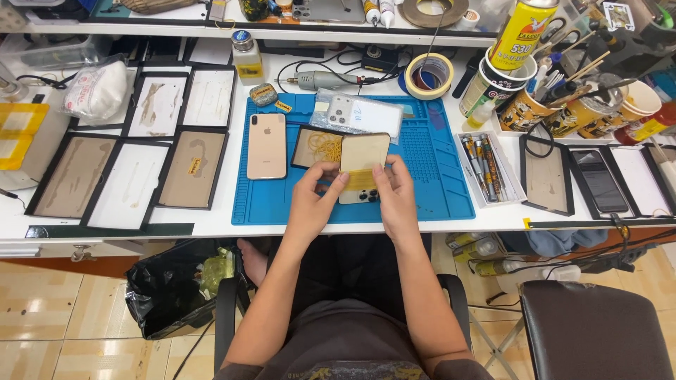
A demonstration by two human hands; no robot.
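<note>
Both my hands hold a gold phone back cover with camera holes at its lower end, just above the blue work mat. My left hand grips its left edge with the thumb on top. My right hand grips its right edge. A gold phone lies face down on the mat to the left. Behind the cover a small black tray holds a yellow coil, and a clear plastic bag with a small part lies further back.
Several black-framed trays lie on the white bench at left. A tool tray, a dark phone, tape rolls, cups of tools and a spray can sit to the right and back. A black bag stands on the floor.
</note>
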